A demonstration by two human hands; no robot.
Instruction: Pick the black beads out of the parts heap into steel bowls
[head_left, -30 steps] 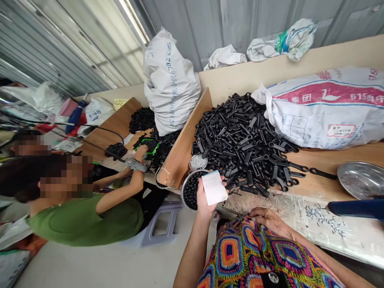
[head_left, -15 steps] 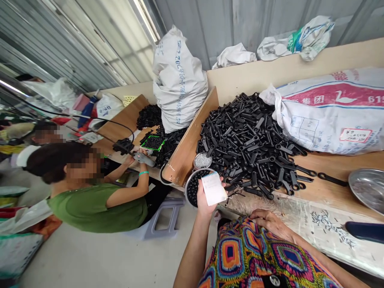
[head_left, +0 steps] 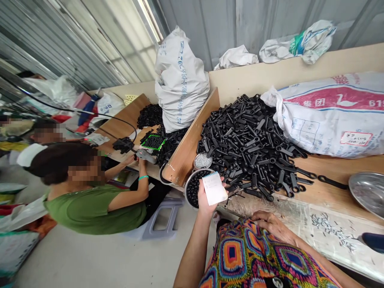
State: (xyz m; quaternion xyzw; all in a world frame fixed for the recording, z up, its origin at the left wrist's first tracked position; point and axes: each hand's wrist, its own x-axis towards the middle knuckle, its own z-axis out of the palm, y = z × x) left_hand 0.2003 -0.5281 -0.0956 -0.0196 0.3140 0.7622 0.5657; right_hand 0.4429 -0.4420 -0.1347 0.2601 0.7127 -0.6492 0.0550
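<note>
The left hand (head_left: 206,203) holds a small white paper notepad with a blue-bound top edge (head_left: 215,191). Thumb lies along one edge, fingertips show at the other; the pad is pinched between, backed by the palm. Its marked face is turned up, presumably for reading. Just left of these fingers, a round metal bowl (head_left: 185,192) holds glossy black round parts, likely placed there for easy reach. Beyond the fingertips lies a heap of long black lever-shaped parts with ringed ends (head_left: 249,144); a brown wood-grained divider board (head_left: 193,138) stands on its left side, apparently to contain it. The right hand (head_left: 271,225) rests on a multicoloured patterned garment (head_left: 234,256), fingers bent and close together; whether they press or grip the cloth, cannot tell.
</note>
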